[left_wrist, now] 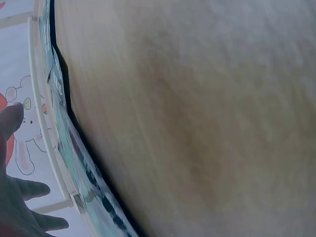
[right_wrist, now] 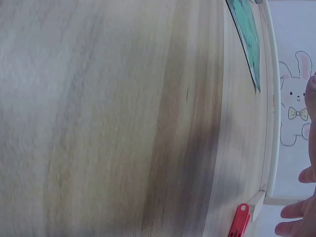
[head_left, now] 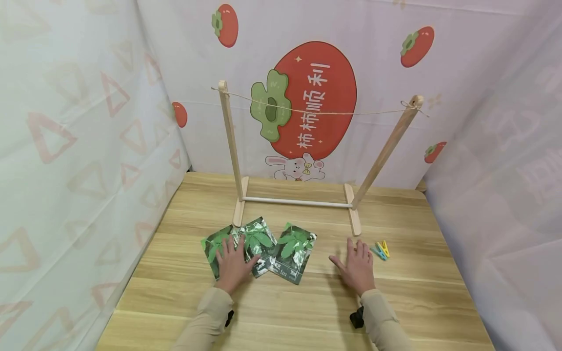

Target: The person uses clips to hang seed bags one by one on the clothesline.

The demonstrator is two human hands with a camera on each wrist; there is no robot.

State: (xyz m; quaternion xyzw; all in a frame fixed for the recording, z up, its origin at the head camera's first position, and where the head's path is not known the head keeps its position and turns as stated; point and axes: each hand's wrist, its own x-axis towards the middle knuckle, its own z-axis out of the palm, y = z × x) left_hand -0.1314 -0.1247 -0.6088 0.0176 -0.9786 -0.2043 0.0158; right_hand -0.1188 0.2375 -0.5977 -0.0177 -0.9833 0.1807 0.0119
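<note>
Three flat, shiny packets printed with green leaves lie on the table: the left packet (head_left: 210,247), the middle packet (head_left: 260,235) and the right packet (head_left: 295,248). My left hand (head_left: 233,269), fingers spread, overlaps the left and middle packets in the head view and grips nothing. To the right of the packets, my right hand (head_left: 359,271) hovers over bare wood, its fingers extended and its thumb pointing left. Just beyond it lie small clothespins, among them a yellow clothespin (head_left: 386,248) and a blue clothespin (head_left: 380,251). A red clothespin (right_wrist: 240,220) shows in the right wrist view.
Behind the packets stands a wooden frame with a left post (head_left: 231,141), a right post (head_left: 386,151) and a white bottom rod (head_left: 298,202). A thin string (head_left: 333,113) runs between the post tops. Printed cloth (head_left: 373,29) surrounds the wooden table (head_left: 290,317).
</note>
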